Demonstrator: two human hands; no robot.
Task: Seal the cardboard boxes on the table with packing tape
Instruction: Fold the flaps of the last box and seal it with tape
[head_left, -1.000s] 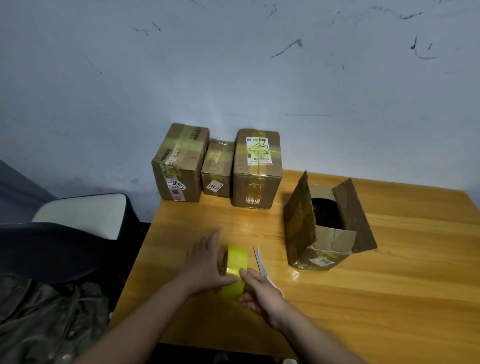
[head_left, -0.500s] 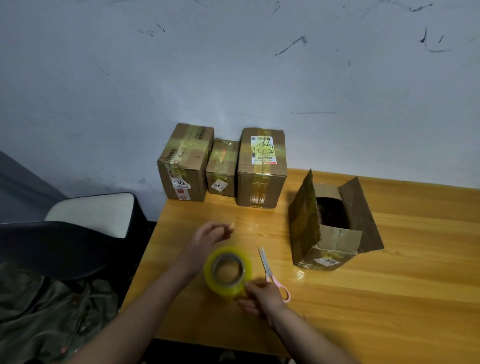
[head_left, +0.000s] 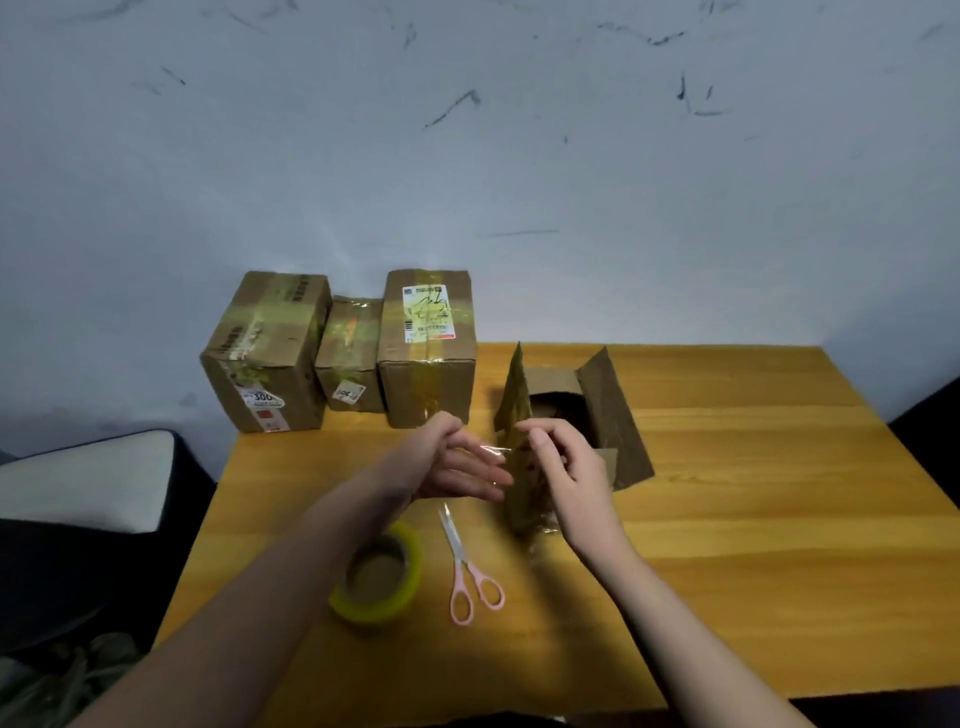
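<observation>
Wooden table, scuffed grey wall, chair left

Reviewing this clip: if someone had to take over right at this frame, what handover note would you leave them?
Left hand: raised, fingers loosely spread, thumb and forefinger seem to pinch a clear tape strip; hard to confirm.
Right hand: raised at the open box's near flap, fingertips at the strip's other end.
Tape roll lies flat near the table's front, scissors just right of it, neither held.
Done: three taped boxes stand at the back left by the wall.
Left: the open box, flaps up, still needs closing and taping.
</observation>
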